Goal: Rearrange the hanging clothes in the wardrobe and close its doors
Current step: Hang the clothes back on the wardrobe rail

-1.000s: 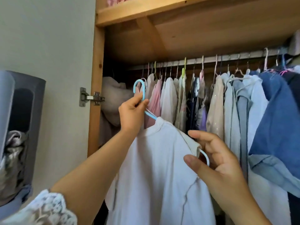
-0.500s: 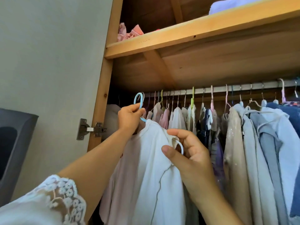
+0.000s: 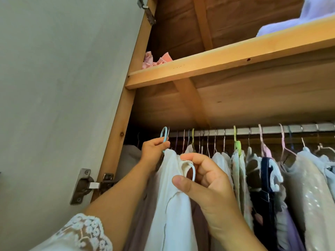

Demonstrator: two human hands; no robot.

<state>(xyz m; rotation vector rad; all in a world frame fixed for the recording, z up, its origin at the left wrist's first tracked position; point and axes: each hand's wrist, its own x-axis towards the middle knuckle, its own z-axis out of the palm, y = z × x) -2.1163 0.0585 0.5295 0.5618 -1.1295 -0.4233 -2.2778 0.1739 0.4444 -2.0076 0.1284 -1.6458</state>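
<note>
Lifting a white top (image 3: 174, 205) on its blue hanger (image 3: 164, 135), the left hand (image 3: 154, 151) pinches the hook at the rod's (image 3: 272, 130) left end to seat it, while the right hand (image 3: 204, 180) grips the hanger's shoulder, steadying.

Both arms are raised, reaching up and forward. Left hand (image 3: 154, 147): arm extended, a lace-edged sleeve (image 3: 79, 234) at the upper arm, fingers curled, pinching the hook of a pale blue hanger (image 3: 164, 135). Right hand (image 3: 204, 180): nearer the camera, thumb and curled fingers gripping the hanger's shoulder end through a white garment (image 3: 172, 205).
</note>
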